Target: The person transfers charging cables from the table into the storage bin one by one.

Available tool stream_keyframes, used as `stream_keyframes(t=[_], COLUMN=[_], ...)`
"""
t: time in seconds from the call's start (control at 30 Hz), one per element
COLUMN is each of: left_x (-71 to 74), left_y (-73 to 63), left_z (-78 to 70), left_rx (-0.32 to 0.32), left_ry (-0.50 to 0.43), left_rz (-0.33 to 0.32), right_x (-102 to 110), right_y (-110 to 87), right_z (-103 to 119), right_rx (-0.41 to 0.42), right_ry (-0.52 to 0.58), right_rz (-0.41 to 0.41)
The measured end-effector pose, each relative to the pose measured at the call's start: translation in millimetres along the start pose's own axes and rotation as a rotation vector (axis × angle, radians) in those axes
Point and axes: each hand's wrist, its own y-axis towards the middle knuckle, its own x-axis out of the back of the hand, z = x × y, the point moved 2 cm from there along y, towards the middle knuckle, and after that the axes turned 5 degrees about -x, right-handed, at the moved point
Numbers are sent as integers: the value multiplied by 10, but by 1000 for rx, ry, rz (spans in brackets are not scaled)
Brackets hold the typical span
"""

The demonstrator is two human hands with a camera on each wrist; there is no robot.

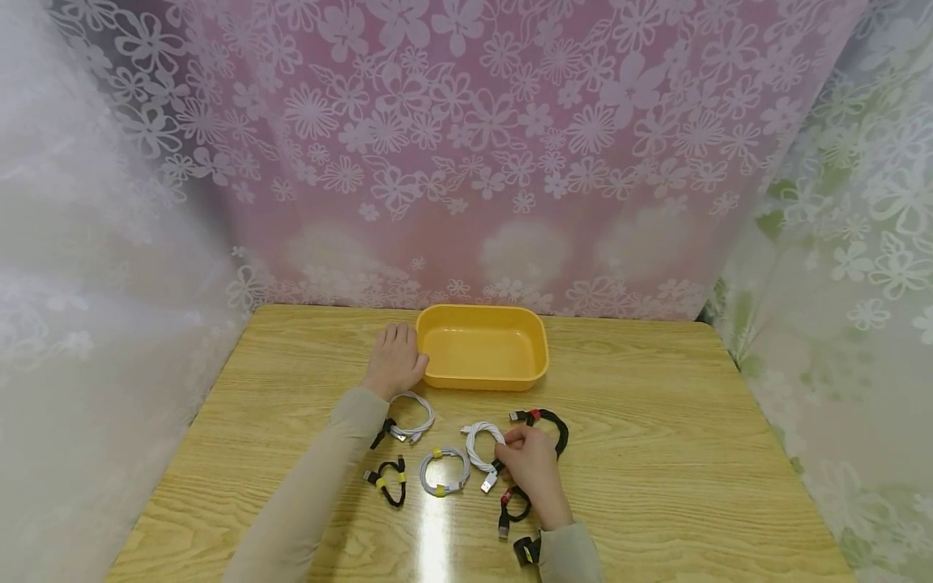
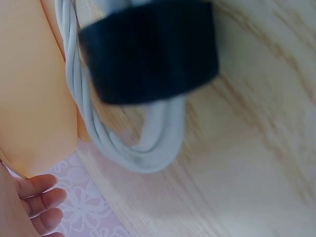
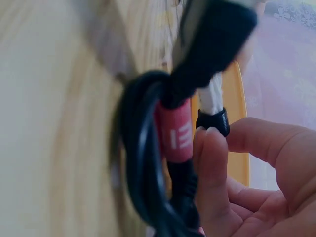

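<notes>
My left hand (image 1: pixel 396 356) grips the left rim of a yellow plastic basin (image 1: pixel 483 384), thumb at the rim and fingers bent down outside. Just in front of that hand lies a coiled white cable (image 1: pixel 431 423); its black strap (image 2: pixel 153 54) looms large in the left wrist view. With thumb and forefinger my right hand (image 1: pixel 535 465) pinches a coiled white braided cable (image 1: pixel 474 448) at its black strap (image 3: pixel 213 122). A black cable with a red band (image 1: pixel 561 433) lies beside the right hand, partly hidden. Close below it is a smaller black cable (image 1: pixel 504 512) with a red tag (image 3: pixel 176 131).
A grey-white cable with yellow ties (image 1: pixel 424 478) lies mid-table. Left of it is a short black cable with yellow ties (image 1: pixel 401 486). A black bundled item (image 1: pixel 523 551) sits by the right sleeve. A floral curtain (image 1: pixel 466 202) hangs behind the wooden table (image 1: pixel 656 421).
</notes>
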Motion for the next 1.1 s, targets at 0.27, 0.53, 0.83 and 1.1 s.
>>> stream_keyframes(t=[0.27,0.53,0.83,1.1], left_x=[-19,11,5,2], left_y=[12,0,5,16], left_z=[15,-3,0,2], left_rx=[0,0,-10,-11], left_ry=[-10,-20,-9,8], left_rz=[-7,-33,-41,-38], right_x=[32,80,137,202], right_y=[-62,-80,-74,-67], right_z=[81,147,183,263], right_rx=[-22,-17,0,26], right_ry=[62,71,87,74], right_rz=[27,11,-17,-41])
